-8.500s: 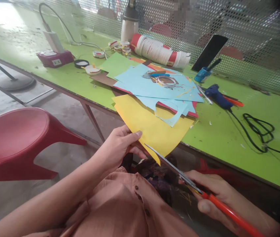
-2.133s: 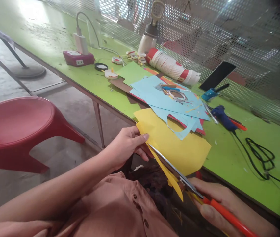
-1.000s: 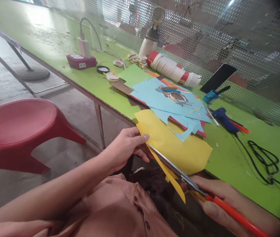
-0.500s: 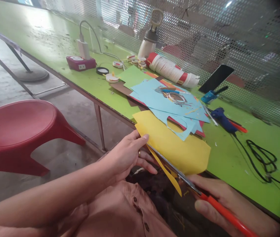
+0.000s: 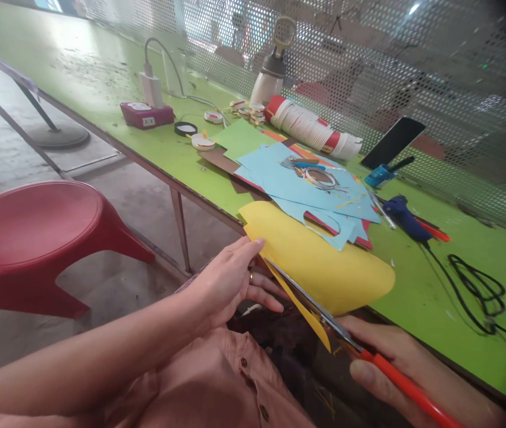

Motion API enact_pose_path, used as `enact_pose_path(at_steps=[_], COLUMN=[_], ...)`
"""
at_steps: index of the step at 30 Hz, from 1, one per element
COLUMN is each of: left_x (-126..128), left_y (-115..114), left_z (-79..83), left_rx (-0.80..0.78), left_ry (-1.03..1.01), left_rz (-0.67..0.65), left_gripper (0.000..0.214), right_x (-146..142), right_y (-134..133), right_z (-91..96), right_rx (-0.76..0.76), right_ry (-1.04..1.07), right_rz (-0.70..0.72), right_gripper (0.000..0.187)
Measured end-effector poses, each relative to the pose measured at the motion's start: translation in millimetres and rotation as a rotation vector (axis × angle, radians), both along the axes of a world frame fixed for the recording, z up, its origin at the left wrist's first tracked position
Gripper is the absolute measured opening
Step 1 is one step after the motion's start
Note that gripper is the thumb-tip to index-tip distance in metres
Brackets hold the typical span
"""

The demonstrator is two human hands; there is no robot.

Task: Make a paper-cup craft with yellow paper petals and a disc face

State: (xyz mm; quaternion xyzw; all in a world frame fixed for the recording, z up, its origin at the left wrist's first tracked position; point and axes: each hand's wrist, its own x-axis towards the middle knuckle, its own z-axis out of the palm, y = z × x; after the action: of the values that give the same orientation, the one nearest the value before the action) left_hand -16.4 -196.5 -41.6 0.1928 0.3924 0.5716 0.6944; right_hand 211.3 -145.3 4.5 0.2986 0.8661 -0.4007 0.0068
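My left hand grips the left end of a yellow sheet of paper, its thumb on top and the other fingers below. In my right hand are scissors with red handles, pointing up and left. Their metal blades lie along the near edge of the yellow sheet, inside a cut. A narrow yellow strip hangs down on the near side of the blades. The sheet is bent and partly overhangs the table's front edge.
On the green table lie blue papers, stacked paper cups, a glue gun with a black cord, and a phone. A purple power adapter sits farther left. A red stool stands at left.
The yellow sheet has curled, and its right end now reaches farther right with a rounder outline. Both hands and the scissors stay nearly in place.
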Motion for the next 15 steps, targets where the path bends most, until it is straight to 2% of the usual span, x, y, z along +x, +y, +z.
enact_pose_path(at_steps=[7,15], left_x=[-2.8,-4.4], left_y=[0.7,0.6], left_z=[-2.5,0.3], left_rx=[-0.008,0.019], left_ry=[-0.014,-0.031], left_rz=[-0.052,-0.064], left_gripper=[0.020,0.020], right_x=[5.5,3.0], right_y=[-2.7,-5.6], right_z=[-1.6,0.0], right_rx=[-0.004,-0.025], right_ry=[-0.096,-0.057], right_rz=[0.003,-0.044], right_gripper=[0.043,0.047])
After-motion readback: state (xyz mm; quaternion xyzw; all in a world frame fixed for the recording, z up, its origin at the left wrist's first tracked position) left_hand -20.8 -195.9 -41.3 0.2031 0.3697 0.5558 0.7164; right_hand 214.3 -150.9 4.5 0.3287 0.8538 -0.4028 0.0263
